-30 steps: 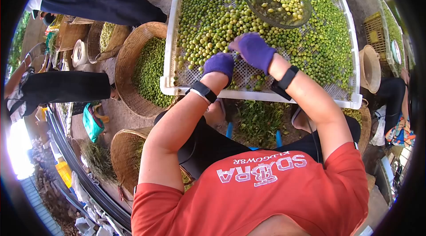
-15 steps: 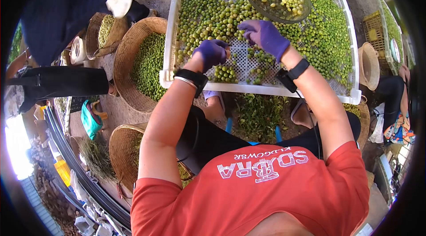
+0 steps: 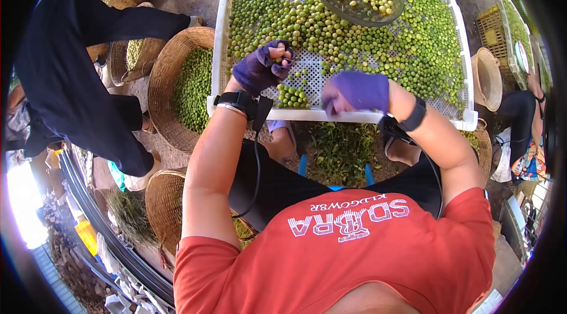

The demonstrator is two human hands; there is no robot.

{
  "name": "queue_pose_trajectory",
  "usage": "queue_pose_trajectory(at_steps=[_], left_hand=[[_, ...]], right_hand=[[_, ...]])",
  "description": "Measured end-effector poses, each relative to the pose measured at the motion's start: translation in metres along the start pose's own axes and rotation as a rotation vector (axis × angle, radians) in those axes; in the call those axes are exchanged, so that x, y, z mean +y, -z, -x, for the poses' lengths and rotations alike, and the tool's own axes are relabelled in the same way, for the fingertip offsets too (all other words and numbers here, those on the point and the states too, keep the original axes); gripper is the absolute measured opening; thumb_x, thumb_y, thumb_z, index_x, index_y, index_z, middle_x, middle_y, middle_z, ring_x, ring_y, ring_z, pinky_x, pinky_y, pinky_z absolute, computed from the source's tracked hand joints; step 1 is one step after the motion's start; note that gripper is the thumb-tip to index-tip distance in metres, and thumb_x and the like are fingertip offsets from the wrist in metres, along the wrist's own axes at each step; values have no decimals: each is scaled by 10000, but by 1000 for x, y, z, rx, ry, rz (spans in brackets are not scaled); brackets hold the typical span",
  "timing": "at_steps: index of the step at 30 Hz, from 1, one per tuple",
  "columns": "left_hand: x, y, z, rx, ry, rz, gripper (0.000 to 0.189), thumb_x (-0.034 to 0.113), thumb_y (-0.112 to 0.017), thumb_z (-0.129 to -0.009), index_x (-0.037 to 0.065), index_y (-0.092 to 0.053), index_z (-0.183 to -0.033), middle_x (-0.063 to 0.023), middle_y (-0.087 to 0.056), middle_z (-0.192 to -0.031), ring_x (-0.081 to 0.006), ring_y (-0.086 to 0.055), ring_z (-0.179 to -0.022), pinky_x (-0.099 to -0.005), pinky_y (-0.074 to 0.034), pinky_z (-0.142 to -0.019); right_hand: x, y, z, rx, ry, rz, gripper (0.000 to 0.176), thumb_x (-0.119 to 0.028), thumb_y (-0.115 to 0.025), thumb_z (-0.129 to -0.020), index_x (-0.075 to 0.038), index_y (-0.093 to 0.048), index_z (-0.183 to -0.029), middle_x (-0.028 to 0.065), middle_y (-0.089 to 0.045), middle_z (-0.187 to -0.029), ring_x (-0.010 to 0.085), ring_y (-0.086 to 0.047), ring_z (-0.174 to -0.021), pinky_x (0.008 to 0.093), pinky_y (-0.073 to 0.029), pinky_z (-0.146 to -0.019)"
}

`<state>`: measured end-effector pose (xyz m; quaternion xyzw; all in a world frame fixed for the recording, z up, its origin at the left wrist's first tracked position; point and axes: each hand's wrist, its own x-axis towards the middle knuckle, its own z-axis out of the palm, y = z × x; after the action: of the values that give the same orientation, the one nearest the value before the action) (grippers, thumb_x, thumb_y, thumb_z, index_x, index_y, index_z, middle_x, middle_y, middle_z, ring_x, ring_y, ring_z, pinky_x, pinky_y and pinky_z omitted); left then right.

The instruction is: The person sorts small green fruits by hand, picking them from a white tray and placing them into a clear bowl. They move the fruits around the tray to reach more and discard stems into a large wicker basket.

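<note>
Handling fruit: You work both gloved hands over green fruit (image 3: 266, 13) spread across a white tray (image 3: 219, 54), thinner on your side, where mesh (image 3: 310, 63) shows through.

Left hand (image 3: 264, 69): Fingers curl toward the palm, bare tips turned up over the tray's near left; whether they close on any fruit, you cannot tell from here.

Right hand (image 3: 357, 92): Motion blurs it above the tray's near side; how far the fingers open, and what they hold, cannot be told.

Cluster (image 3: 293, 97): A small group of fruit lies between your hands, close to the near rim.

Touch: A light grip should spare the skins; a few at a time, released low over the mesh, should limit bounces and strays.

Cable (image 3: 258, 166): It hangs by your left forearm; best kept from snagging the rim.

Bowl (image 3: 357, 18): Paler fruit sits inside, atop the tray's load; the frame crops its far edge.

Out of sight: Your hands hide whatever lies beneath them, and the tray's far end is cut off.
</note>
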<state>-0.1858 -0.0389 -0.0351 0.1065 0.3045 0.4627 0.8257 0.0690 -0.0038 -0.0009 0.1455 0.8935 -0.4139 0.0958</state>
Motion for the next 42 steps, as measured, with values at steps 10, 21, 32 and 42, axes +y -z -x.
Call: queue_pose_trajectory(at_steps=[10, 21, 32, 42], left_hand=[[-21, 0, -28, 582, -151, -1844, 264, 160, -677, -782, 149, -700, -1045, -125, -689, -990, -265, -669, -883, -348, -522, -790], [-42, 14, -43, 619, -150, -2211, 132, 155, -597, -792, 94, -667, -886, -179, -651, -967, -389, -633, -893, -459, -527, -772], [-27, 3, -33, 605, -77, -1811, 216, 103, -664, -745, 69, -662, -958, -134, -652, -879, -253, -652, -805, -365, -532, -744], [-18, -4, -29, 237, 14, 65, 158, 58, -577, -862, 70, -525, -1011, -38, -533, -864, -158, -546, -825, -237, -478, -579]], right_hand=[[58, -33, -68, 471, -255, 659, 133, -175, -671, -750, -130, -646, -873, 94, -643, -849, 281, -653, -820, 419, -508, -681], [109, 6, -52, 626, -221, 486, 137, -206, -671, -776, -82, -644, -827, 170, -625, -821, 331, -642, -816, 434, -518, -698], [86, -3, -58, 554, -393, 455, 149, -198, -638, -809, -73, -656, -887, 159, -648, -939, 324, -647, -902, 411, -526, -772], [86, -9, -53, 571, -330, 480, 106, -121, -602, -778, -78, -677, -840, 157, -661, -892, 336, -654, -827, 430, -527, -728]])
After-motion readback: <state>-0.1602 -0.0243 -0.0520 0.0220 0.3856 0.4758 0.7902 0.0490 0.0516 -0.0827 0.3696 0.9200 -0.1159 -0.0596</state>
